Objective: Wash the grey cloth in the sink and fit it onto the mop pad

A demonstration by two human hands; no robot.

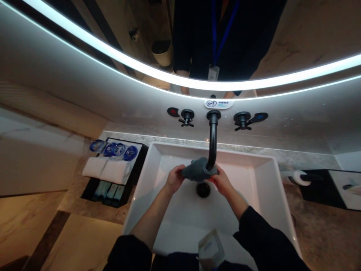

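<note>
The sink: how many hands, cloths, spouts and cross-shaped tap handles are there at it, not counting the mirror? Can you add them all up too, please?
Hands: 2 (left hand, right hand)
Grey cloth: 1
Black spout: 1
Cross-shaped tap handles: 2
Total: 6

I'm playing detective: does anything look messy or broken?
Small pale specks dot the wall right of the blue-marked tap handle; they look odd on such a smooth surface, maybe splashes. Nothing looks broken.
</note>
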